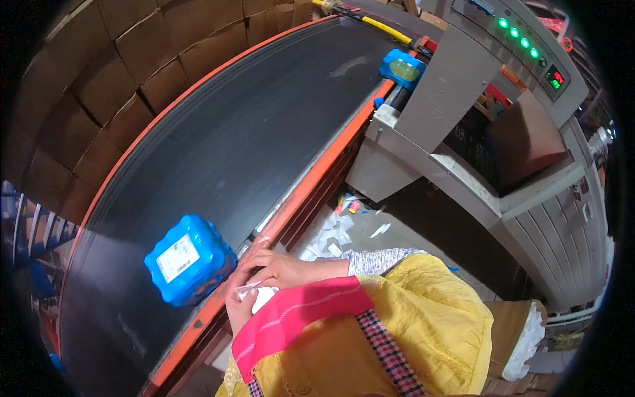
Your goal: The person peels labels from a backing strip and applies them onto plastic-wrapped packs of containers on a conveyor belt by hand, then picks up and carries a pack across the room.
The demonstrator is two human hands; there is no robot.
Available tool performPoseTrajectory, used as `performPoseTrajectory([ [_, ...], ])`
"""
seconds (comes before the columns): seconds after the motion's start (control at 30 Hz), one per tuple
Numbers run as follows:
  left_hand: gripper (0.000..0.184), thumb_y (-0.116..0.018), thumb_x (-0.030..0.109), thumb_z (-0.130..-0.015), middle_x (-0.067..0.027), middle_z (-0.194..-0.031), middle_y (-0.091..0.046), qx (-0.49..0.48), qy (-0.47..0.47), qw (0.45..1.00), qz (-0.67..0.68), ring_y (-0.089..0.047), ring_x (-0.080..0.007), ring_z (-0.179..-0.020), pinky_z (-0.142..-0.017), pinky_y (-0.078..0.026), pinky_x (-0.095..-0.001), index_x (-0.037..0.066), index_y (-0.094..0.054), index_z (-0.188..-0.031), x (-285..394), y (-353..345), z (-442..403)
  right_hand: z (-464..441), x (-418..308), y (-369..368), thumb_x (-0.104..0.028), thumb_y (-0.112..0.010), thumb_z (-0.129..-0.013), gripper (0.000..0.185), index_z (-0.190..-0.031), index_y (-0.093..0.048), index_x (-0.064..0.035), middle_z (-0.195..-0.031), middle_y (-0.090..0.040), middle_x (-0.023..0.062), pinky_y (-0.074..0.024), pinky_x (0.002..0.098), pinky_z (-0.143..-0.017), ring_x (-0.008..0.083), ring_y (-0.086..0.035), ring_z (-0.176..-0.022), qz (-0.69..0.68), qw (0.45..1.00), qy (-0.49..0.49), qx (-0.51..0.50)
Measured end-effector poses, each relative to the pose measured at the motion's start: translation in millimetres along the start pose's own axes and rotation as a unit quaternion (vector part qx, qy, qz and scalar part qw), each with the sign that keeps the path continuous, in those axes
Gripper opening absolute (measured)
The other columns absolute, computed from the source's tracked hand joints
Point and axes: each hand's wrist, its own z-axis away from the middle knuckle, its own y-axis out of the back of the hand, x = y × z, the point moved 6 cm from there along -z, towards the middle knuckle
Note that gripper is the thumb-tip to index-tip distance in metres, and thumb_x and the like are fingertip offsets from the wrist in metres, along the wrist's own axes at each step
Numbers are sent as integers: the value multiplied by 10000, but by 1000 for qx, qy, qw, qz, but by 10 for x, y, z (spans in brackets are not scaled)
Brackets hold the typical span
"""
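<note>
On the conveyor belt (pixel 218 142), the blue pack (pixel 204 259) lies close to the orange rail (pixel 331 157), just beyond the fingers and apparently ungripped; belt travel or a sleeve brush could, in my judgement, shift it. The left hand (pixel 237 306) has its fingers closed on a white slip (pixel 247 288), which could crease under a tight pinch; the right hand (pixel 284 270) curls above, its grip unclear.
</note>
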Motion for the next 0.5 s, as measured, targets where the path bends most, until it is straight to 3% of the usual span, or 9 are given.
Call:
performPoseTrajectory([
  [0.03,315,-598,19,-826,-60,-921,-619,-46,51,998,16,-567,-101,-821,-714,-462,-240,-40,-578,-1135,-57,-33,-5,10,-48,55,-122,-665,-775,256,-1022,-669,-56,-1076,-585,109,-417,396,-916,305,-530,-1043,6,1000,16,12],
  [0.17,106,-626,52,-814,-7,-760,-625,14,-23,995,-98,-544,-70,-677,-591,-431,-235,-38,-654,-862,7,-59,-27,55,-75,149,-117,-637,-805,131,-910,-661,-43,-1018,-583,94,-446,381,-833,287,-543,-981,-22,998,-24,55],
  [0.27,88,-606,39,-813,13,-695,-599,54,4,980,-193,-508,-56,-611,-516,-385,-227,-32,-656,-830,73,-38,3,66,-108,222,-124,-623,-815,135,-918,-662,-46,-1025,-584,94,-455,390,-813,288,-549,-980,-3,997,-52,54],
  [0.4,379,-478,256,-912,-16,-615,-576,100,-100,938,-316,-481,-90,-540,-489,-368,-264,-41,-632,-735,-34,484,-66,69,-126,348,-131,-601,-832,136,-907,-669,-41,-1061,-594,93,-466,367,-802,259,-567,-934,58,990,-12,128],
  [0.43,506,-380,359,-946,-25,-624,-568,145,-115,951,-249,-466,-112,-532,-495,-360,-263,-32,-620,-734,-36,595,-68,71,-110,395,-124,-603,-829,152,-945,-669,-51,-1092,-589,94,-468,365,-810,266,-566,-956,45,989,-21,142],
  [0.5,471,-398,367,-962,-62,-733,-599,264,-63,948,-166,-523,-124,-625,-556,-413,-257,-40,-610,-852,-35,921,-15,73,-88,568,-107,-580,-857,207,-1040,-658,-49,-1080,-621,105,-484,327,-801,226,-602,-926,-7,982,-68,175],
])
